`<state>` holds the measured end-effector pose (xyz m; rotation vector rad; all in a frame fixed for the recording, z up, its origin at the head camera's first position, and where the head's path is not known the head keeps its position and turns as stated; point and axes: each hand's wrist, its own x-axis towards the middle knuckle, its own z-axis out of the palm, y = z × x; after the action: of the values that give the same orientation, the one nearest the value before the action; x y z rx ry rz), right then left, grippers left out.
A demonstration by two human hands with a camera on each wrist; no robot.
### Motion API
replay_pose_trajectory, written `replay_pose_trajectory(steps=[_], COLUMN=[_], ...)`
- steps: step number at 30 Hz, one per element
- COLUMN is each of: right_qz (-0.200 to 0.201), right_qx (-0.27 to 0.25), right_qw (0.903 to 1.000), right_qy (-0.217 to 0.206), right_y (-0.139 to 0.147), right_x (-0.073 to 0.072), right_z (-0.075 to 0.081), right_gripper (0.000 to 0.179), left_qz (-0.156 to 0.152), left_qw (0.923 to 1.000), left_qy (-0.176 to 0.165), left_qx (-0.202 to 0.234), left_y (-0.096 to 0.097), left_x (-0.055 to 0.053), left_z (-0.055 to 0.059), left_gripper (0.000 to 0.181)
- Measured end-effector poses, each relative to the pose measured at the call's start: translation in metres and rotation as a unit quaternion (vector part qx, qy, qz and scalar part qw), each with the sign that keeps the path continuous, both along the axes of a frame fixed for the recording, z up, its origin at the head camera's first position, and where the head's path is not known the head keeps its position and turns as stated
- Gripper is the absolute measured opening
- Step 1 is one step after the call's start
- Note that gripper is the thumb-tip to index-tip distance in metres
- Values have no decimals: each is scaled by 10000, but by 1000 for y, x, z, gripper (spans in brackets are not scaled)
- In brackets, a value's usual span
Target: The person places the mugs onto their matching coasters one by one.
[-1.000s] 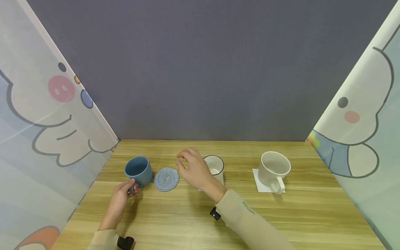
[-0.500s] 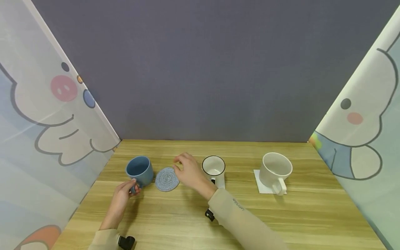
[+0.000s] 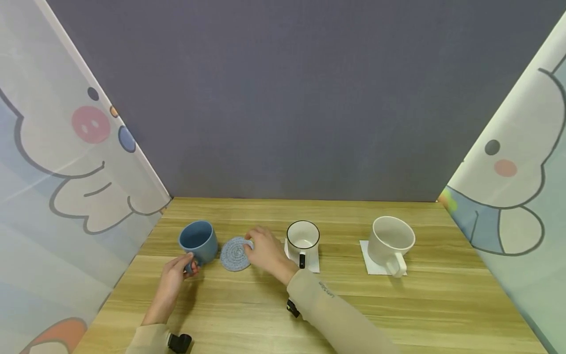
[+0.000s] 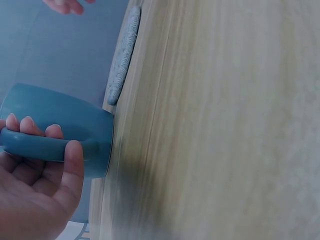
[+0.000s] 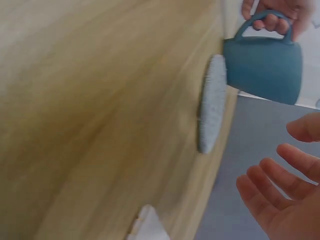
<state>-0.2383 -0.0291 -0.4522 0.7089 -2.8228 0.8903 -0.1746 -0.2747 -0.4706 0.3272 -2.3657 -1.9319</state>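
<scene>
My left hand grips the handle of a blue mug on the left of the table; in the left wrist view the fingers curl through the mug handle. Just right of the mug lies a round blue-grey woven coaster. Over the coaster's right edge hovers my right hand, holding nothing. The right wrist view shows its fingers spread and apart from the coaster.
A white mug with a black rim stands on a white square coaster right of my right hand. Farther right, a larger white mug sits on another white square coaster. A grey panel rises behind the table.
My right hand has moved down and slightly left toward the woven coaster, uncovering the black-rimmed mug's handle. The left hand keeps its grip on the blue mug.
</scene>
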Motion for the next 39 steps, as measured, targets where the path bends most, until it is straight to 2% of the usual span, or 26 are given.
replay_pose_trajectory(steps=[8,15,28,31,39], right_qz=[175,440,450,462,426], right_qx=[478,1058,1759,1861,1790], right_qw=[9987,9934,9825,9804,9824], right_qy=[-96,89,417,452,326], right_y=[-2,-2,-2,-3,-6], right_x=[-1,-2,-7,-6,-5], right_z=[-17,-23,-35,-35,-34], right_gripper=[22,22,19,21,23], left_qz=[36,-1,-44,-74,-70], left_qw=[10000,10000,9999,10000,9999], left_qy=[-53,-32,45,15,-88], left_qx=[-10,-55,102,61,-116], left_y=[0,0,-1,-1,-2], left_x=[0,1,1,0,2], left_z=[1,-1,0,-1,-1], left_gripper=[40,42,42,43,49])
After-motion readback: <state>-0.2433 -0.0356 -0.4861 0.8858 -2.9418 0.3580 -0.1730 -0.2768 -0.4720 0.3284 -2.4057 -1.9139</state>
